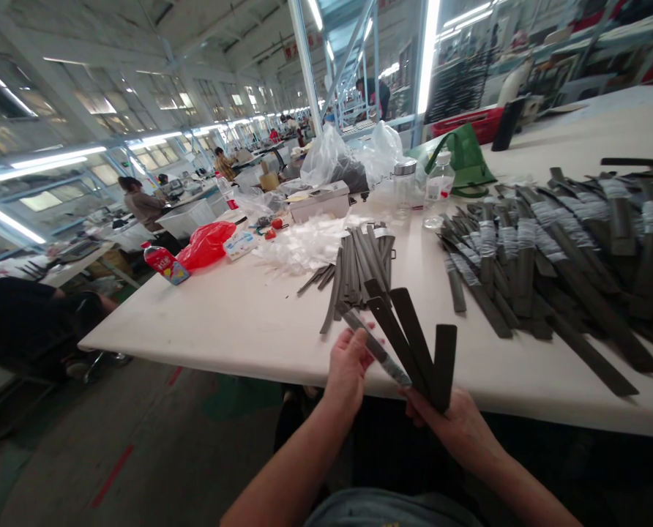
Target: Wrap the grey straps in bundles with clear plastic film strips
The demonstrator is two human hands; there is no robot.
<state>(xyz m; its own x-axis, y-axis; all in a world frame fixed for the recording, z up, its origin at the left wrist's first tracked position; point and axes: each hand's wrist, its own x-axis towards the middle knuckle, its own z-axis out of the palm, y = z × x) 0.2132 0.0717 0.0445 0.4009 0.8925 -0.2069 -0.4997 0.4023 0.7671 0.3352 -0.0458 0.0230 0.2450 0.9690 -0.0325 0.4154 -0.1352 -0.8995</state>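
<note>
My left hand [347, 369], at the table's front edge, pinches a narrow grey strip [380, 353] that looks wrapped in clear plastic. Its lower end meets the fingers of my right hand [461, 424]. Several flat dark strips [414, 329] fan upward from my right hand, which is closed around their lower ends. Just beyond my hands lies a loose pile of grey-brown strips [353, 267]. On the right are many bundles of dark strips [524, 256], bound round with pale wrapping.
Crumpled clear plastic [310, 245], a red bag [209, 241] and a drink bottle [165, 262] lie on the white table [239, 333]. A clear bottle [439, 190], a jar [404, 183] and a green bag [461, 161] stand behind. A person [145, 205] works at another table.
</note>
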